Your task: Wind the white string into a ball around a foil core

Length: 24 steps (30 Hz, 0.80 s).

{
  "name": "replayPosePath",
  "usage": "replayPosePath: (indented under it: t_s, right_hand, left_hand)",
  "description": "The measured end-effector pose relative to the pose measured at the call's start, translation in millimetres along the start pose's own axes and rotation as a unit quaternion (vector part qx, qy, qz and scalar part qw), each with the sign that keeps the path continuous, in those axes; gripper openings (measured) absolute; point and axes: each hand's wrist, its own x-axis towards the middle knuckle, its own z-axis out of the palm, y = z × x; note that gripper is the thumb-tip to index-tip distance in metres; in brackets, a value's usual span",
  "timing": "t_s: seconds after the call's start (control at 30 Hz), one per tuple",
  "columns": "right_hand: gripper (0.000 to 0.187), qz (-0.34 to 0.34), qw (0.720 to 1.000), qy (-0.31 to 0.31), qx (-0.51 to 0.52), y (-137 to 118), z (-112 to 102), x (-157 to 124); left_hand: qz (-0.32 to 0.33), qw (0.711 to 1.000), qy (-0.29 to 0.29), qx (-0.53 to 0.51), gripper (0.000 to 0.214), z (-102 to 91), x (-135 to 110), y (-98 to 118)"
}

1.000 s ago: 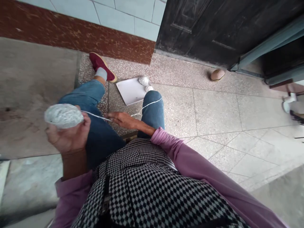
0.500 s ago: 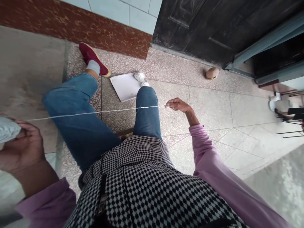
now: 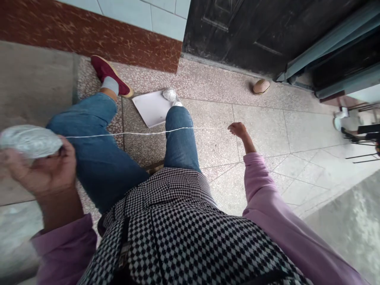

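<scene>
In my left hand (image 3: 49,172) at the left edge rests a large oval ball of white string (image 3: 31,141), with fingers curled around its underside. From it a strand of white string (image 3: 142,133) runs across above both knees, slightly wavy, toward my right hand (image 3: 237,130). That hand is closed, thumb and fingers pinched together, out over the floor to the right. Against the pale floor the strand's last stretch before the fingers is hard to see. A smaller white ball (image 3: 170,94) sits at the corner of a white sheet (image 3: 151,107) on the floor beyond my knees.
My blue-jeaned legs (image 3: 97,154) are spread, one red shoe (image 3: 107,75) on the speckled floor. A dark door (image 3: 237,35) stands at the back, with a rounded tan object (image 3: 261,86) near its foot. Thin-legged furniture and part of another person show at the far right.
My right hand has moved farther right, away from my knee. My left hand with the string ball has come right and up, more into view. The strand looks less straight.
</scene>
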Motion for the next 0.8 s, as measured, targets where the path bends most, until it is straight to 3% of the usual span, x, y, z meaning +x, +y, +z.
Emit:
replayPosePath:
  t_s: [0.03,0.1,0.2,0.33,0.43,0.5,0.63,0.73,0.8]
  right_hand:
    - [0.039,-0.009,1.0,0.002,-0.007,-4,8,-1]
    - [0.031,-0.037,0.999,-0.004,-0.009,-19,31,-7]
    - [0.025,-0.11,0.992,-0.048,0.034,-61,82,-24]
    - [0.018,-0.287,0.925,-0.205,0.141,-138,171,-69]
    - [0.025,-0.337,0.885,-0.287,0.147,-185,231,-112]
    - [0.031,-0.337,0.859,-0.363,0.128,-199,257,-137]
    - [0.022,-0.321,0.851,-0.404,0.099,-185,269,-167]
    - [0.021,-0.331,0.836,-0.432,0.068,-161,253,-180]
    - [0.024,-0.357,0.805,-0.47,0.057,-152,236,-188]
  left_hand:
    - [0.058,0.998,-0.022,-0.014,0.079,5.9,-5,-7]
    - [0.095,0.992,-0.067,-0.046,0.072,16.5,-13,-20]
    - [0.066,0.99,-0.082,-0.089,0.085,31.3,-18,-31]
    - [0.042,0.993,-0.084,-0.077,0.085,51.6,-30,-36]
    - [0.027,0.992,-0.111,-0.053,0.083,60.4,-39,-35]
    - [0.032,0.993,-0.106,-0.05,0.082,58.5,-39,-34]
    - [0.075,0.993,-0.08,-0.051,0.072,41.2,-19,-38]
    - [0.09,0.993,-0.066,-0.048,0.065,33.8,-2,-56]
    - [0.108,0.993,-0.052,-0.018,0.065,34.9,5,-75]
